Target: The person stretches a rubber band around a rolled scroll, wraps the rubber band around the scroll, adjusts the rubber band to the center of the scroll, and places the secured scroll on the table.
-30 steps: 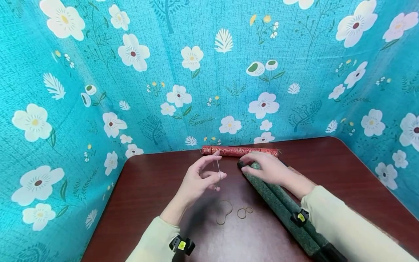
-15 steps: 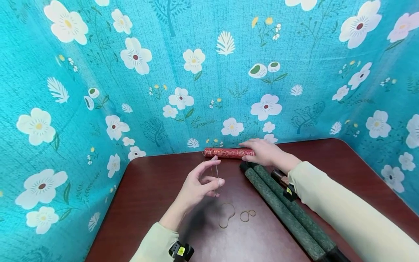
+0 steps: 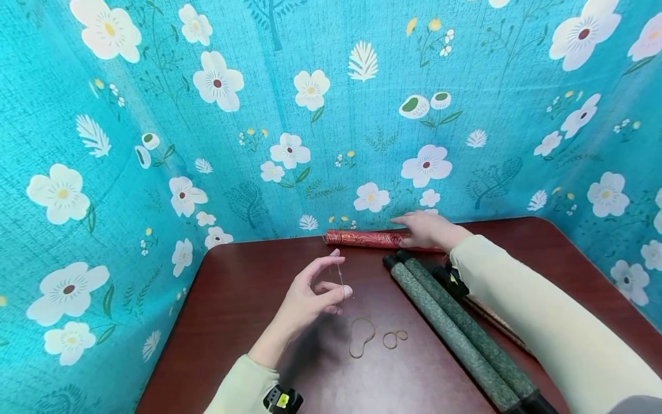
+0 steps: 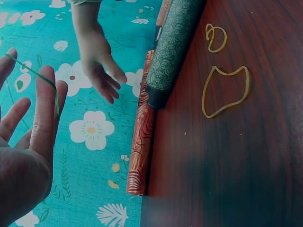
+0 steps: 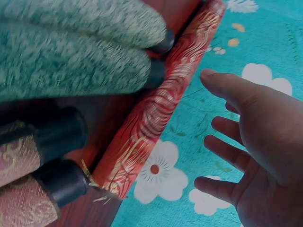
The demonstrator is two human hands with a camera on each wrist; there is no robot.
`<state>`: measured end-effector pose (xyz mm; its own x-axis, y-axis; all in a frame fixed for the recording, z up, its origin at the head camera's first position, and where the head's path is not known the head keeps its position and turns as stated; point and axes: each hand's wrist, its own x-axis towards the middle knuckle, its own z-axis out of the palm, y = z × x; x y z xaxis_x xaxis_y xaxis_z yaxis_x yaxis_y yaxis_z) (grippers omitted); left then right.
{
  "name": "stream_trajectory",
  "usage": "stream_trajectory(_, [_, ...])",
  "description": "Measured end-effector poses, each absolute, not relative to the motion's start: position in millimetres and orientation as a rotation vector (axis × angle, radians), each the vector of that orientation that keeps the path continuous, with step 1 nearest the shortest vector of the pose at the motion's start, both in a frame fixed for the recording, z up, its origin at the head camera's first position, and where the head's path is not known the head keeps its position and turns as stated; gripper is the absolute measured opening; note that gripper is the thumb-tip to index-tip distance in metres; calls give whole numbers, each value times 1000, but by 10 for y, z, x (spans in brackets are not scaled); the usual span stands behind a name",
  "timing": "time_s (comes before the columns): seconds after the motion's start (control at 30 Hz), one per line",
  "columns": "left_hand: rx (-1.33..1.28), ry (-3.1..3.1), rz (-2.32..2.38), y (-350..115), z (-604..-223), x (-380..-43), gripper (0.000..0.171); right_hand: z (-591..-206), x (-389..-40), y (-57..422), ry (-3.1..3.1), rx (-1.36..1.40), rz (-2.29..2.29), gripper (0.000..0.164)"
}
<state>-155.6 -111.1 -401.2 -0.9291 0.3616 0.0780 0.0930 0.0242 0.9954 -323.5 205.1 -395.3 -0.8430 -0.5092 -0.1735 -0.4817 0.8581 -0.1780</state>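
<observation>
My left hand [image 3: 305, 299] hovers left of the table's middle, thumb and fingers spread. A thin green rubber band [image 4: 29, 70] is stretched between its thumb and a finger. At the table's back edge lies a red, swirl-patterned roll [image 3: 357, 238]. My right hand [image 3: 433, 229] hangs close by its right half, overlapping it in the head view. In the right wrist view that hand's fingers [image 5: 229, 151] are spread with nothing between them, apart from the roll. Two green rolls [image 3: 439, 322] with black ends lie side by side below the right hand.
Two yellowish rubber bands, one larger [image 4: 248, 87] and one small and twisted [image 4: 226, 42], lie on the dark red table [image 3: 227, 322]. Pinkish patterned rolls [image 5: 26, 198] with black ends lie beside the green ones, partly under the right forearm. A blue flowered cloth [image 3: 248, 103] hangs behind.
My right hand has moved from the green rolls' far ends back and right, over the red roll and then toward its right part. The left hand keeps the band stretched, nearly in place.
</observation>
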Motion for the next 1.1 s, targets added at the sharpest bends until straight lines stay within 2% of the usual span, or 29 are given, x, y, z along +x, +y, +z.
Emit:
stream_trajectory(0.2, [455, 2106, 1997, -1127, -4040, -1551, 60, -4025, -3306, 2138, 2783, -715, -115, 73])
stream_trajectory(0.53, [467, 2142, 1988, -1164, -4072, -1542, 57, -4189, -3380, 2284, 2796, -703, -128, 72])
stream_trajectory(0.8, [439, 2131, 1987, -1171, -4094, -1537, 56, -4319, -3436, 2323, 2751, -609, -101, 81])
stream_trajectory(1.1, [436, 2119, 1985, -1166, -4101, -1535, 55, -4484, -3501, 2343, 2749, -577, -71, 75])
